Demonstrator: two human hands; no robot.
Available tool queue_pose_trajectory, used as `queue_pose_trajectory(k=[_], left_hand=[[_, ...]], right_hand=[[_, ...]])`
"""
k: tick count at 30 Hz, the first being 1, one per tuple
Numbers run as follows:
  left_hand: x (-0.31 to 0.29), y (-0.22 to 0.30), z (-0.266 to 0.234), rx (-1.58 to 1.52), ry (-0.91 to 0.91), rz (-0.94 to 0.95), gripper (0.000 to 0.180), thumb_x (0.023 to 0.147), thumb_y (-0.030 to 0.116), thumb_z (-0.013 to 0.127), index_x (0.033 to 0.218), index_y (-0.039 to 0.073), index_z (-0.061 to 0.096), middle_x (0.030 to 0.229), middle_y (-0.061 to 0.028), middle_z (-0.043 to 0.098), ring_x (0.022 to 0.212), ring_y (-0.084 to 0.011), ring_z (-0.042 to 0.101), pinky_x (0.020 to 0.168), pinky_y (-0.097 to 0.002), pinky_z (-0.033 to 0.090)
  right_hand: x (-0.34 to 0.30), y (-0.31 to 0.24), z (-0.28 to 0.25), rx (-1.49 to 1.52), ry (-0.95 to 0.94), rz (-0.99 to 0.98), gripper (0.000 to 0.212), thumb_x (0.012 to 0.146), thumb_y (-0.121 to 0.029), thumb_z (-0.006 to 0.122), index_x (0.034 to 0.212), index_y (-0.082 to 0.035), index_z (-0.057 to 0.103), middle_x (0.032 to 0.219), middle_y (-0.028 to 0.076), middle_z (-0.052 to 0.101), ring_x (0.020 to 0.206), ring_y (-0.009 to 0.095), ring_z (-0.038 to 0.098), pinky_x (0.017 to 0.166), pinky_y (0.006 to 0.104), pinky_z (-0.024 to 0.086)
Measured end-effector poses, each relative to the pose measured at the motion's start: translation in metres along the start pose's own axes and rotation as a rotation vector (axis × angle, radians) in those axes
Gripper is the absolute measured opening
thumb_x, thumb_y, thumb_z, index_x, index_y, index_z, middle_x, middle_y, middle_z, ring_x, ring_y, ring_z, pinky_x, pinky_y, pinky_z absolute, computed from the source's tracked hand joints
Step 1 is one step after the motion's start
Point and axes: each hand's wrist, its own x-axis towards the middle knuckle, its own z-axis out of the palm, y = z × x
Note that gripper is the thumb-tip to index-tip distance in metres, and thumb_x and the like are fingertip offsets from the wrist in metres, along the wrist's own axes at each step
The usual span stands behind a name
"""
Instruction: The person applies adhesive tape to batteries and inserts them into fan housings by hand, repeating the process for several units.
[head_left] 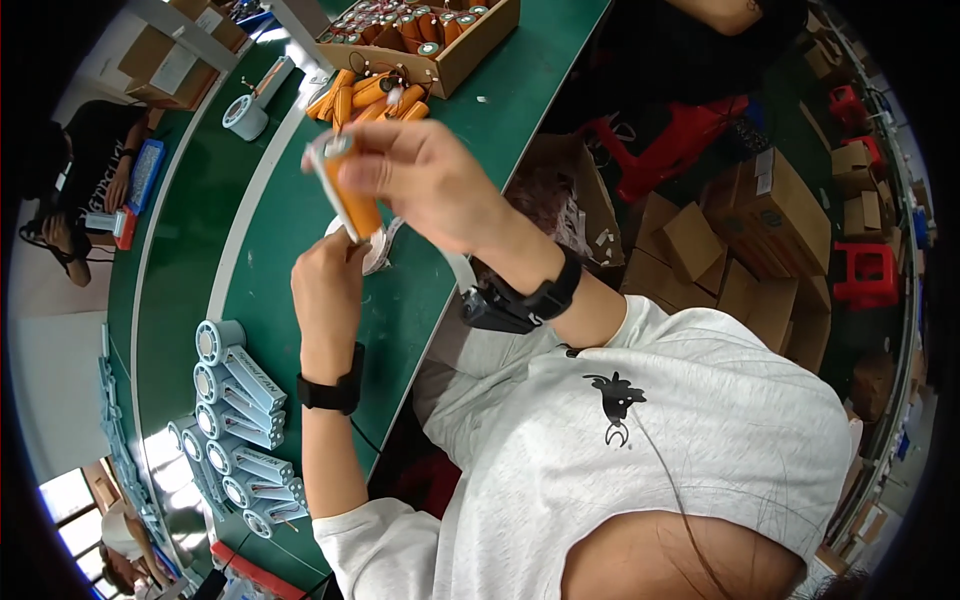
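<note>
My right hand (425, 185) grips an orange cylindrical battery (362, 200), held tilted above the green table, with a pale end and a white strip along one side. The fingers are slightly blurred. My left hand (325, 275) is below it, fingertips pinched together at the battery's lower end; what they hold is hidden. Behind the two hands a white roll (377, 255), perhaps of tape, lies partly covered on the table. Beyond my right hand, loose orange batteries (375, 98) with thin wires lie piled by a cardboard box (470, 65) filled with more of them.
Light-blue handheld fan housings (235, 385) stand in rows beside my left forearm. A white cup-shaped part (243, 118) sits across the table (270, 255). Another person's hands (115, 185) are at the far side. Cartons (765, 215) and red stools (865, 275) stand on the floor.
</note>
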Motion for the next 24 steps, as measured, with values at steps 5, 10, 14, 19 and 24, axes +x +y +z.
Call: queue_pose_trajectory(k=[5,10,14,19,24], left_hand=[[-0.003,-0.057,-0.09,0.345,0.085,0.045,0.046,0.066,-0.004,0.063,0.109,0.008,0.054,0.109,-0.0123,0.058,0.096,-0.0291,0.058,0.073,-0.0333,0.048],[-0.061,-0.151,-0.115,0.65,-0.38,-0.395,0.074,0.056,-0.006,0.07,0.122,0.012,0.042,0.119,-0.0124,0.052,0.107,-0.0294,0.051,0.084,-0.0345,0.042],[-0.051,-0.141,-0.118,0.035,-0.482,-0.606,0.071,0.055,-0.003,0.072,0.118,0.011,0.044,0.12,-0.0128,0.048,0.112,-0.0287,0.045,0.091,-0.0356,0.038],[-0.08,-0.068,-0.095,0.174,-0.224,-0.334,0.057,0.055,0.003,0.074,0.106,0.008,0.051,0.115,-0.0133,0.048,0.112,-0.0309,0.043,0.093,-0.0387,0.036],[-0.091,-0.044,-0.084,0.271,-0.21,0.265,0.032,0.059,0.007,0.072,0.088,0.005,0.057,0.115,-0.0104,0.048,0.111,-0.0346,0.042,0.093,-0.0447,0.035]], right_hand=[[-0.03,0.017,0.035,-0.305,-0.695,0.43,0.019,0.081,-0.008,0.056,0.095,0.004,0.059,0.129,0.014,0.036,0.094,0.021,0.057,0.078,0.0292,0.045],[-0.031,0.097,0.099,-0.893,-1.228,0.405,0.021,0.08,-0.013,0.051,0.088,0.005,0.058,0.128,0.02,0.036,0.094,0.033,0.057,0.074,0.0398,0.047],[-0.026,0.09,0.083,-1.218,-1.359,0.534,0.02,0.076,-0.006,0.049,0.088,0.007,0.057,0.104,0.019,0.054,0.088,0.033,0.058,0.068,0.0432,0.049],[-0.039,0.018,0.044,-1.316,-1.26,0.567,0.016,0.071,-0.003,0.051,0.08,0.009,0.058,0.106,0.018,0.057,0.073,0.034,0.061,0.058,0.0401,0.05],[-0.057,-0.007,0.041,-1.347,-1.265,0.406,0.017,0.071,-0.003,0.051,0.082,0.007,0.058,0.096,0.018,0.055,0.07,0.032,0.061,0.055,0.0401,0.048]])
